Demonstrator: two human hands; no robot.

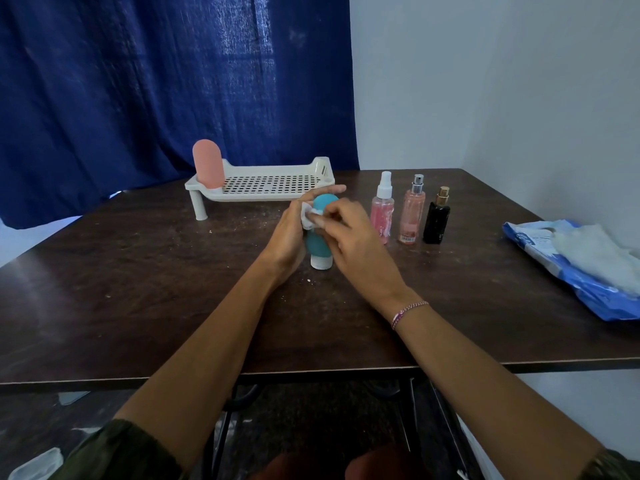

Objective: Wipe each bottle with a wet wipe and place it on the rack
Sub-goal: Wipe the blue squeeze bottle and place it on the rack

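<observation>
The right hand point(353, 237) pinches a small crumpled white wet wipe point(309, 213) against the upper body of a rounded teal soft-plastic bottle point(320, 206). The left hand point(287, 237) grips the bottle from the other side. It stands just in front of the white perforated plastic rack point(270, 185), long axis upright, white cap point(320, 262) pointing down, rounded end up. A firm left grip, turning the bottle under the wipe, should cover it all round.
</observation>
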